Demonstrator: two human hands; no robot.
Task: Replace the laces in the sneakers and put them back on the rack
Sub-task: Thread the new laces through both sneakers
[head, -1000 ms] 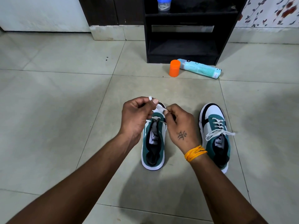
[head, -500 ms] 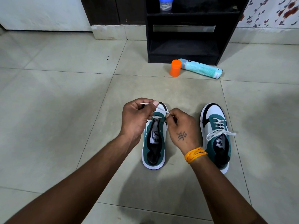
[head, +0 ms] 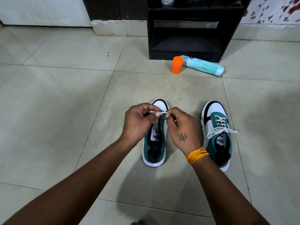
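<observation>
Two green, white and black sneakers stand on the tiled floor, toes pointing away from me. The left sneaker (head: pixel 155 143) has its upper eyelets without lace. Above its toe my left hand (head: pixel 139 122) and my right hand (head: pixel 180 125) pinch a short stretch of white lace (head: pixel 159 112) between them, held level. The lace below the hands is hidden. The right sneaker (head: pixel 216 133) is fully laced, with its white lace (head: pixel 220 127) tied in a bow. The black shoe rack (head: pixel 186 28) stands against the wall ahead.
An orange cap (head: pixel 177 64) stands in front of the rack, beside a light blue bottle (head: pixel 203 65) lying on its side. A small jar (head: pixel 167 0) sits on an upper rack shelf. Bare floor tiles spread to the left and right.
Both hands have drawn slightly closer and lower over the left sneaker's toe, and the lace end between them has gone from tilted upward to level.
</observation>
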